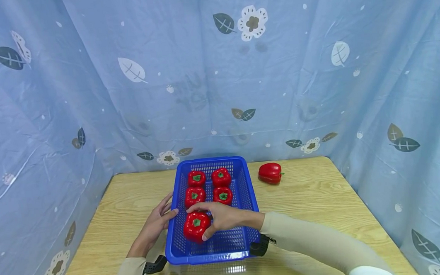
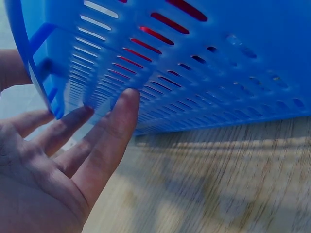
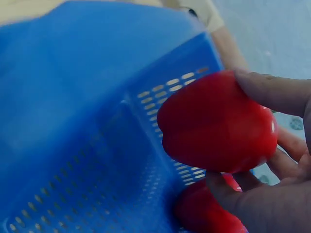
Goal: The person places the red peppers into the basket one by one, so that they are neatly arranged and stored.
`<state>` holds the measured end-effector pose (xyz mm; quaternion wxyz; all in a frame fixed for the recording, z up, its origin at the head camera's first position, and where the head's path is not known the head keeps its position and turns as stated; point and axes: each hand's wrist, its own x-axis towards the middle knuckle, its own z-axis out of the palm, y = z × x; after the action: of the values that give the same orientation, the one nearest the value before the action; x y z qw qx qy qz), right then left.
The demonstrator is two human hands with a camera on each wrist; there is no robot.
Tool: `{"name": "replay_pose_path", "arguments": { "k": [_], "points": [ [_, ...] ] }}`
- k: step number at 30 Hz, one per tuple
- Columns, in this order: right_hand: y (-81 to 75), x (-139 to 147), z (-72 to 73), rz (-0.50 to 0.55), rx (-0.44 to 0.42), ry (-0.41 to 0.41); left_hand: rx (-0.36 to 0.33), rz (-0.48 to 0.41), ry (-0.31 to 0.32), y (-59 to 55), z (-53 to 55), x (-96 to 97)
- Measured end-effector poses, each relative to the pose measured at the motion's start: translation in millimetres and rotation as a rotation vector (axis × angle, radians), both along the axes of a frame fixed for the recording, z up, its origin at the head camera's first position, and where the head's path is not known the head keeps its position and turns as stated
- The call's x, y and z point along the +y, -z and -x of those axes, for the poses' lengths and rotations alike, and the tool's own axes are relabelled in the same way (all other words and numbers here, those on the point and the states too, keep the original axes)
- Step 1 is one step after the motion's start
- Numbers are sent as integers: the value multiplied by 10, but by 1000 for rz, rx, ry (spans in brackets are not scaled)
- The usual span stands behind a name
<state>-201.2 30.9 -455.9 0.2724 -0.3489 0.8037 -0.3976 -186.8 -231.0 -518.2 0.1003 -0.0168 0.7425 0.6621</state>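
Observation:
My right hand (image 1: 221, 217) grips a red bell pepper (image 1: 196, 226) between thumb and fingers, over the near left part of a blue plastic basket (image 1: 218, 257). The right wrist view shows the held pepper (image 3: 214, 124) lying sideways, with another red pepper (image 3: 206, 208) behind and below it. Several more red bell peppers (image 1: 195, 195) stand stem-up in two columns in the basket's far half. At the basket's left side my left hand (image 1: 155, 224) holds the rim, thumb over the edge. Its fingers (image 2: 121, 116) lie against the slotted outer wall.
One red bell pepper (image 1: 270, 173) lies on its side on the wooden table (image 1: 305, 199), right of the basket. A blue patterned curtain (image 1: 202, 92) hangs behind the table and along both sides.

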Motion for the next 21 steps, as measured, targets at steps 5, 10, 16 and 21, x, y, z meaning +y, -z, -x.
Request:
{"name": "replay_pose_path", "arguments": {
  "k": [5,10,16,21],
  "points": [
    [104,-64,13,-82,27,-28,5,14,-3,-4,-8,8],
    [122,-119,12,-139,68,-24,6,10,-6,-9,-18,7],
    [114,-196,30,-197,122,-20,8,18,-7,-13,-17,10],
    [139,-240,65,-213,118,-23,9,25,-7,-15,-21,19]
  ]
}}
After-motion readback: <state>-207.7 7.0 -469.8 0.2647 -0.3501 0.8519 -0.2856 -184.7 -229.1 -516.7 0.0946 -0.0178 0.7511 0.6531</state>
